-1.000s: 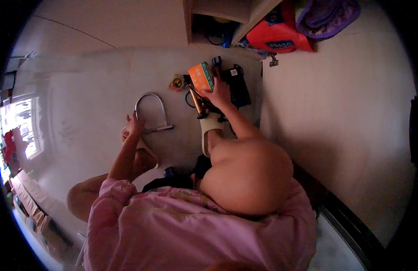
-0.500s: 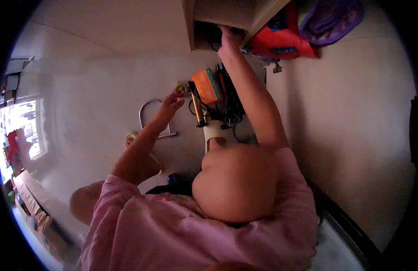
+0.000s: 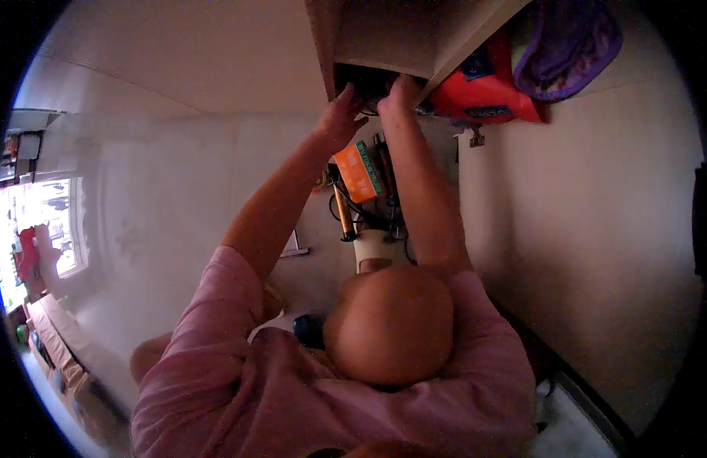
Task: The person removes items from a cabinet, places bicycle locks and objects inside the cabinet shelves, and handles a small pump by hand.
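Note:
Both my hands are at the low, dark compartment of a wooden shelf unit point(image 3: 388, 38). My left hand point(image 3: 343, 119) is at its left side, thumb and fingers apart, with nothing seen in it. My right hand point(image 3: 400, 95) reaches into the opening at the right; its fingertips are lost in shadow, so any hold is hidden. Something dark, perhaps cable, lies between the hands. Below them on the floor are an orange and green box point(image 3: 356, 174), a gold and black hand pump point(image 3: 343, 215) and black cables.
A red bag point(image 3: 487, 91) and a purple-edged cloth item point(image 3: 571, 53) hang right of the shelf. A metal U-shaped lock point(image 3: 295, 246) lies on the floor, partly behind my left arm. My bent knee point(image 3: 392, 328) is close below my arms.
My left hand has moved up and right from near the U-shaped lock and box to the shelf compartment. My right hand stays at the compartment. The view has tilted slightly upward.

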A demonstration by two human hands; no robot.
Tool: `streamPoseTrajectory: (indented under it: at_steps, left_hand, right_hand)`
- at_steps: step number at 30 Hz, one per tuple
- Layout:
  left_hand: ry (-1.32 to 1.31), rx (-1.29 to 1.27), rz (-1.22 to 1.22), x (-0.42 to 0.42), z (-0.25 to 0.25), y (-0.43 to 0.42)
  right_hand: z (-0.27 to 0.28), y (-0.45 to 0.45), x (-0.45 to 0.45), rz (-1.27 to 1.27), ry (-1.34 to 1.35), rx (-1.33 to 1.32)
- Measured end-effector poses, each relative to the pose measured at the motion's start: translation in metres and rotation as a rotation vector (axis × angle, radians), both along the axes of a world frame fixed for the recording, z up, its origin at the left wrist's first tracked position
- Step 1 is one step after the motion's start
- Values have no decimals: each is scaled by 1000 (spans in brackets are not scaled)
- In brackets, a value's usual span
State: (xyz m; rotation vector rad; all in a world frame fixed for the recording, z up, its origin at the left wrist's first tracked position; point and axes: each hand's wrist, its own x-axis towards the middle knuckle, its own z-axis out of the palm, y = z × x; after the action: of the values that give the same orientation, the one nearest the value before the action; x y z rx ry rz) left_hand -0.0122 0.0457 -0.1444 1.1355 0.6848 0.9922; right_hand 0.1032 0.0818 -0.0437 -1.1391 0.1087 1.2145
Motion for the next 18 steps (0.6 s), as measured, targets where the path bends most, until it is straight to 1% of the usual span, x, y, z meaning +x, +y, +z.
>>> streamPoseTrajectory:
  at_steps: [1, 2, 3, 5, 6, 7, 9, 10, 11, 12, 13, 14, 15, 16, 18]
  left_hand:
    - [-92, -115, 1, 4, 14, 4]
    - [-233, -363, 37, 9, 40, 0]
    - [-373, -610, 74, 11, 54, -2]
    - [-383, -674, 186, 13, 58, -5]
    - [-390, -705, 242, 14, 58, -5]
    - [-406, -676, 215, 15, 55, -4]
    - [-441, -617, 163, 12, 46, 0]
    - [-459, -591, 141, 9, 39, 2]
    - [-476, -564, 120, 6, 33, 3]
    - [-492, -534, 98, 2, 28, 6]
    - [-532, -760, 107, -2, 24, 10]
    - [-368, -355, 120, -4, 1, 16]
    - [-195, 46, 132, -3, -35, 23]
    - [-53, 52, 122, -6, -38, 21]
    - [234, 76, 83, -13, -42, 18]
  right_hand:
    - [9, -7, 0, 4, 64, 72]
    - [13, -13, 3, 7, 129, 144]
    - [9, -18, 4, 48, 166, 162]
    - [-5, -33, 6, 127, 239, 193]
    - [-5, -47, 1, 105, 182, 141]
    - [-6, -63, -3, 85, 123, 88]
    - [-24, -95, 0, 83, 103, 167]
    - [-50, -118, 9, 320, -429, 168]
    - [-50, -142, 10, 503, -864, 130]
    - [-49, -166, 10, 605, -1320, 65]
    - [-38, -186, 7, 610, -1324, 101]
    - [-27, -205, 4, 616, -1328, 138]
    - [-33, -220, 10, 576, -973, 295]
    - [-40, -234, 17, 523, -614, 432]
    - [-53, -256, 42, 721, -212, 379]
